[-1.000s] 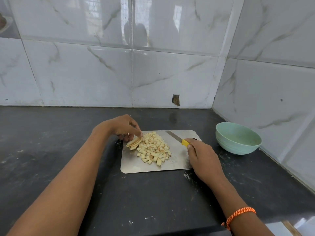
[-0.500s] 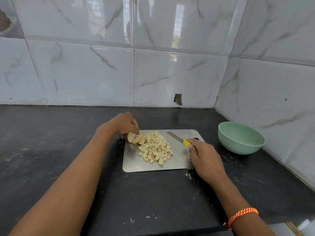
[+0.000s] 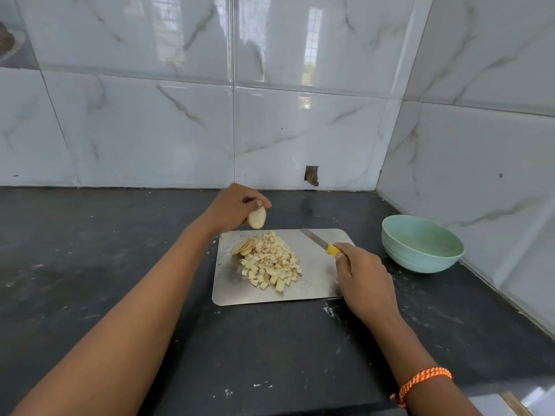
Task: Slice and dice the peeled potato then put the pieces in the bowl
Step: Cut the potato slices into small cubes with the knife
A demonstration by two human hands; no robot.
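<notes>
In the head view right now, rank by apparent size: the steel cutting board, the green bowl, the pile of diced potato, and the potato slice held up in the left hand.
1. Flat steel cutting board
2. Pale green round bowl and pile of diced potato: look alike, unranked
3. Pale potato slice

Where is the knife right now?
In the head view, the knife lies across the steel board's right side, gripped by the right hand, between the diced potato and the green bowl.

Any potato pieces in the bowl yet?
No, the green bowl shows only its bare inside, while the diced potato lies heaped on the steel board.
</notes>
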